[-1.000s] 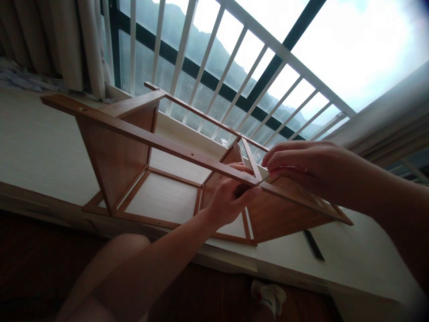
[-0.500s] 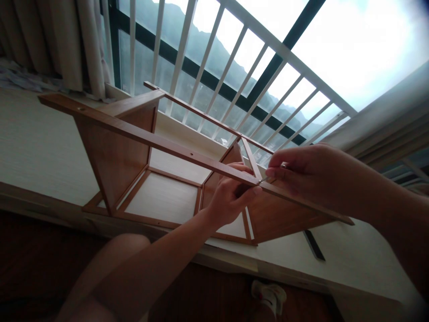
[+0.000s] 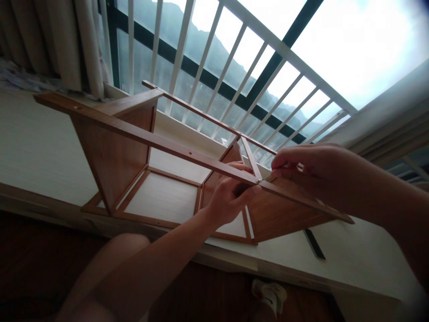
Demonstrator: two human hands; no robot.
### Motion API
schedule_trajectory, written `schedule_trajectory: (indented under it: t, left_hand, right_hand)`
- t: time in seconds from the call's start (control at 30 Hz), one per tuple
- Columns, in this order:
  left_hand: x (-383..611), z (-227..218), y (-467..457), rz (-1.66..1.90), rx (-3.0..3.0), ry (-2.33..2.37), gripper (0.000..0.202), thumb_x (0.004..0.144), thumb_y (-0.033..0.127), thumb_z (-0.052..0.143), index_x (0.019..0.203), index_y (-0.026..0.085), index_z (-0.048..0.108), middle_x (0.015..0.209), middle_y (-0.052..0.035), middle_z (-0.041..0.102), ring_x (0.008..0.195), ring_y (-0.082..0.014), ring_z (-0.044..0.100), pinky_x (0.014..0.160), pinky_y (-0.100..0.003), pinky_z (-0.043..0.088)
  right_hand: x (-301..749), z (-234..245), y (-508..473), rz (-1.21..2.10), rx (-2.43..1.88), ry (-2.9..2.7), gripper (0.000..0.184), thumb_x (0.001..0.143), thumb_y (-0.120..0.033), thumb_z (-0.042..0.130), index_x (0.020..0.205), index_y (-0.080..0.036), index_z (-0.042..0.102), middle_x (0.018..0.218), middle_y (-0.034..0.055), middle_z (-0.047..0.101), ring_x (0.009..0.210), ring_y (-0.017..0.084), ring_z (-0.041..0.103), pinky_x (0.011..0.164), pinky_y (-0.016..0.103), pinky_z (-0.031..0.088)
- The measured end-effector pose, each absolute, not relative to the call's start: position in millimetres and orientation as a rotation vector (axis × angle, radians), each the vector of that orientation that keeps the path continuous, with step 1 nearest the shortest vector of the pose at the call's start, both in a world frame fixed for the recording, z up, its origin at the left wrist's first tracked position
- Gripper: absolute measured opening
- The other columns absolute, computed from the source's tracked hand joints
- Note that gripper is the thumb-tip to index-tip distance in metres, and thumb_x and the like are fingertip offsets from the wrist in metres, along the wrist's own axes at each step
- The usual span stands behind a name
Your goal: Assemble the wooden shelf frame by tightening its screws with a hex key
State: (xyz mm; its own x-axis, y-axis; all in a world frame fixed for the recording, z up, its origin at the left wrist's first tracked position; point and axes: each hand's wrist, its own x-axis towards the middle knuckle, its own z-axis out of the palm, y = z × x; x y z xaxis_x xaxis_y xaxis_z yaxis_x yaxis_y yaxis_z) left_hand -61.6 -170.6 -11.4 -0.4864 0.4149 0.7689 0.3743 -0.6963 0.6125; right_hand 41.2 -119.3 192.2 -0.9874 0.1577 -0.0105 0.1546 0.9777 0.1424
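Note:
A brown wooden shelf frame [image 3: 117,152] lies on its side on a white window ledge [image 3: 36,147]. Its near top rail [image 3: 167,145] runs from upper left to lower right. My left hand [image 3: 231,192] is wrapped round this rail from below at the middle joint. My right hand [image 3: 308,167] is closed in a pinch on a small metal tool whose tip [image 3: 263,180] meets a fastener on the rail, right beside my left thumb. What kind of tool it is stays hidden in the fingers.
White window bars [image 3: 214,71] rise right behind the frame, with curtains [image 3: 53,44] at the far left. A dark flat strip [image 3: 313,243] lies on the ledge to the right. My knee [image 3: 124,255] and a foot [image 3: 270,295] on the dark floor show below.
My right hand has turned and shifted slightly at the joint, the fingers rolling over the small tool. My left hand and the frame stay in place.

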Motion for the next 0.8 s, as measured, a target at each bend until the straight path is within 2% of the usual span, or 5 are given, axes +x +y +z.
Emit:
schedule_trajectory:
  t: [0.2,0.5,0.8]
  left_hand:
    - [-61.1,-10.6,-171.2,2.407,1.577,1.206,0.017,0.088,0.034,0.062,0.095,0.019,0.063,0.114,-0.0084,0.058,0.122,-0.0248,0.048,0.105,-0.042,0.04]
    - [-59.8,-10.9,-171.2,2.397,1.562,1.219,0.017,0.088,0.035,0.061,0.093,0.019,0.063,0.116,-0.0089,0.058,0.122,-0.025,0.048,0.104,-0.041,0.04]
    - [-60.7,-10.9,-170.5,2.406,1.573,1.215,0.017,0.087,0.034,0.062,0.096,0.019,0.063,0.113,-0.0086,0.059,0.123,-0.025,0.047,0.106,-0.043,0.039]
  right_hand:
    - [40.7,189.6,-117.7,0.224,0.103,3.138,0.013,0.088,-0.025,0.052,0.082,-0.021,0.063,0.08,0.0039,0.066,0.066,0.015,0.056,0.062,0.027,0.039]
    - [39.4,193.5,-120.7,0.131,0.052,3.149,0.014,0.088,-0.025,0.055,0.082,-0.021,0.067,0.083,0.0055,0.068,0.069,0.016,0.06,0.064,0.027,0.041]
    - [38.7,191.8,-111.6,0.132,-0.088,3.15,0.016,0.09,-0.025,0.052,0.087,-0.02,0.068,0.094,0.0079,0.068,0.081,0.017,0.062,0.071,0.027,0.044]
